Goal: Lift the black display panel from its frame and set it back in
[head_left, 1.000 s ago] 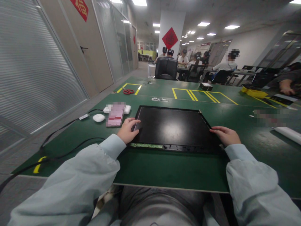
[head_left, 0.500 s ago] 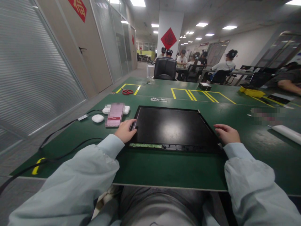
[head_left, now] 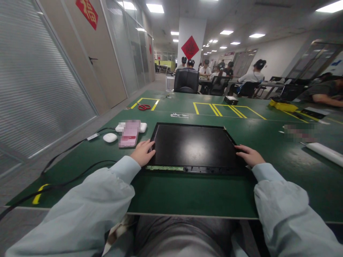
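Note:
A black flat screen panel (head_left: 184, 144) lies face up on the green table in front of me, a light glare on its middle. Along its near edge runs a green circuit strip (head_left: 164, 168). My left hand (head_left: 143, 152) grips the panel's left edge, thumb and fingertips on the frame. On the opposite side, my right hand (head_left: 249, 155) has its fingertips on the right edge, holding the frame there. The undersides of both hands are hidden.
Left of the panel are a phone (head_left: 129, 134), a white rounded case (head_left: 110, 137) and black cables (head_left: 77, 182). Beyond it lie red scissors (head_left: 144, 106) and small white pieces (head_left: 179, 115). A white bar (head_left: 325, 151) lies at right. People sit farther back.
My right hand has moved left from beside the panel onto its right edge. My left hand stays at the left edge. The view has tilted slightly.

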A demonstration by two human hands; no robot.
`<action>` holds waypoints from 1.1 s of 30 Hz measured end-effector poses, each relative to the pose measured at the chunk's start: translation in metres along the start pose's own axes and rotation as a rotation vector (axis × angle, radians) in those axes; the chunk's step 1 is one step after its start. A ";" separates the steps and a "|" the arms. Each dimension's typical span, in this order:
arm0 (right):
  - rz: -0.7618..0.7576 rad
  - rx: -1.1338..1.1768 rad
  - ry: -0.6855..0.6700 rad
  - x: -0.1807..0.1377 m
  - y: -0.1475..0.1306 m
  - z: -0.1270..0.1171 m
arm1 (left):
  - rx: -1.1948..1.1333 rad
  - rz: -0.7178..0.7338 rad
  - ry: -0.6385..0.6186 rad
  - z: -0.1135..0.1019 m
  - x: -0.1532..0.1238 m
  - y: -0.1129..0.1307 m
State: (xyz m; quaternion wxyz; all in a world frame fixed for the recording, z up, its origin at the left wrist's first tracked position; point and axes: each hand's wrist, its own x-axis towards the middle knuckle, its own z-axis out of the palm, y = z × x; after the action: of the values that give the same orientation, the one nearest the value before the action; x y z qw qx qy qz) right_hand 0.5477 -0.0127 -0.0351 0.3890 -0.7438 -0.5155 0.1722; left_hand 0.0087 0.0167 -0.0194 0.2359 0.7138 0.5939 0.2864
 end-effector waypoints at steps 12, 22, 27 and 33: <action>-0.057 -0.016 0.059 0.000 0.007 0.006 | -0.621 -0.094 -0.030 -0.016 -0.005 0.022; -0.029 0.003 0.065 -0.004 0.000 0.006 | -1.027 -0.206 0.097 -0.012 -0.006 0.035; -0.024 -0.008 0.060 -0.002 0.000 0.004 | -1.070 -0.232 0.134 -0.011 -0.004 0.036; -0.022 -0.005 0.053 -0.001 0.001 0.002 | -1.089 -0.304 0.124 -0.010 -0.004 0.036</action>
State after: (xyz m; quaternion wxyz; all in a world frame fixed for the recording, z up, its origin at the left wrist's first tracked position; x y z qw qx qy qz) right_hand 0.5463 -0.0132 -0.0372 0.4025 -0.7433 -0.5137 0.1470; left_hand 0.0269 0.0058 0.0123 0.5732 0.3775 0.4696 0.5554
